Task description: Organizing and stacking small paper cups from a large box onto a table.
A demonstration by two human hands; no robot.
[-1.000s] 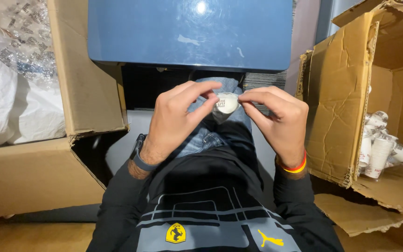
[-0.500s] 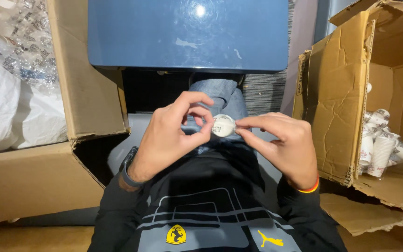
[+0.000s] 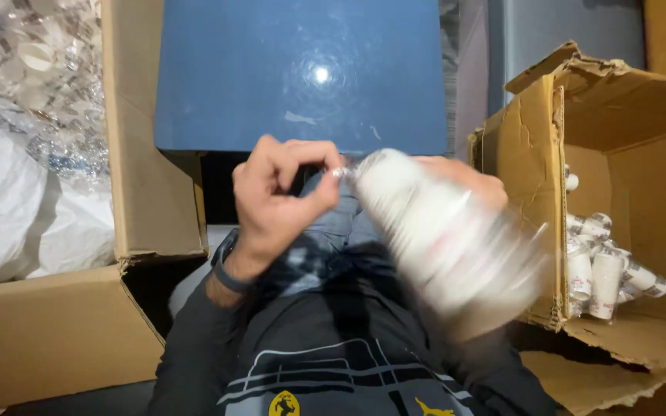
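Left hand (image 3: 275, 204) sits at centre, over the lap, fingers (image 3: 311, 154) pinched together on the crinkled tip of a long white stack wrapped in clear plastic film (image 3: 441, 239). The stack runs from that tip down to the right, strongly motion-blurred (contents not resolvable). Right hand (image 3: 464, 179) lies behind the stack's upper part, mostly hidden; cannot tell how its fingers are set. Far of the hands: glossy blue flat worktop (image 3: 302, 77). Right: torn brown cardboard box (image 3: 526, 154) holding small white paper cups (image 3: 599, 270). Left: open brown cardboard box (image 3: 55, 331) with white and clear plastic wrapping (image 3: 17, 208).
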